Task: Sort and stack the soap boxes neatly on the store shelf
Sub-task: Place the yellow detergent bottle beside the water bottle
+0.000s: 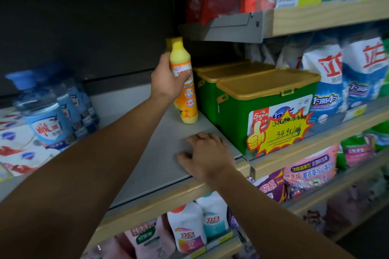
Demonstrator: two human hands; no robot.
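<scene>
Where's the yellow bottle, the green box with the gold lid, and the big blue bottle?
yellow bottle (188, 101), head view, orange label.
green box (233, 120), head view, front wall.
blue bottle (45, 118), head view, label.

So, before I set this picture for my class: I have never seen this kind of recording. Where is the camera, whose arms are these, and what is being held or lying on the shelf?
There is no machine here. A person wears one wide-angle camera on the head, looking forward and down, so the two arms reaching in are that person's own.

The left hand grips a yellow bottle with an orange label, which stands upright or nearly so on the grey shelf. A second yellow cap shows just behind it. The right hand rests on the shelf near its front edge, fingers curled, holding nothing.

Right of the bottle stand green boxes with gold lids, the front one carrying a yellow price sign. Blue bottles stand at the left, and detergent bags at the far right.
</scene>
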